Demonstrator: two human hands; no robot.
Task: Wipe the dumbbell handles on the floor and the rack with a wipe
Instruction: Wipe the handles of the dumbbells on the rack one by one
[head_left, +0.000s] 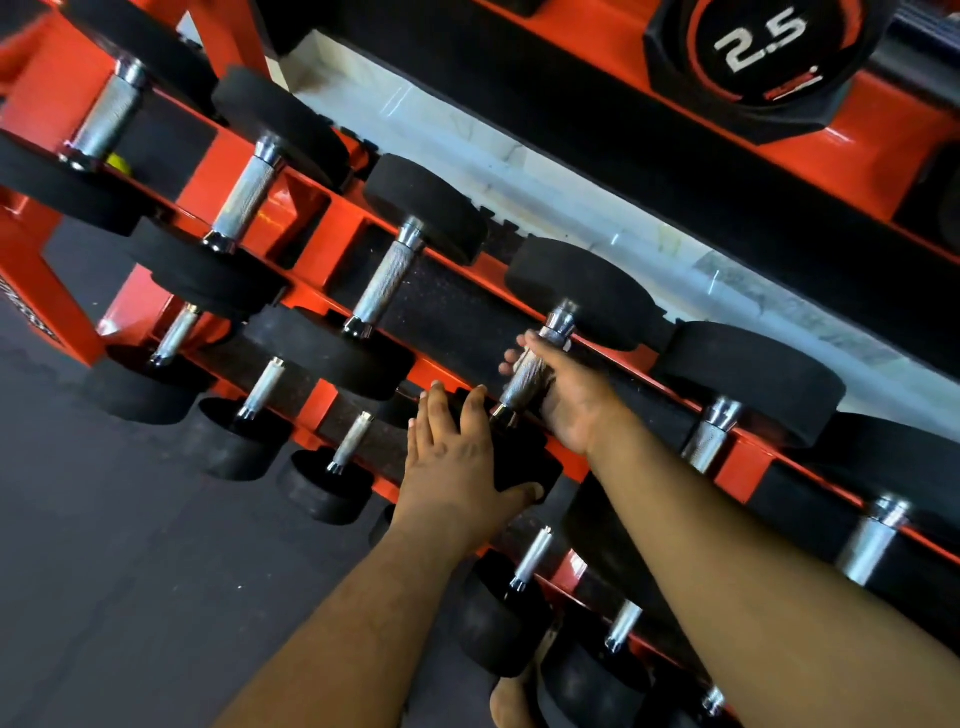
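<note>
Right hand (558, 389) grips a racked dumbbell handle (530, 371); left hand (457, 462) lies flat on its head (519, 457).

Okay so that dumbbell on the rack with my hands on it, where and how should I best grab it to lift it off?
Grip the knurled steel handle at mid-length, coming from above and in front. It lies open between the two black heads, across the orange rack. The right hand already wraps it from underneath; the left hand rests flat on the near head, probably steadying it.
</note>
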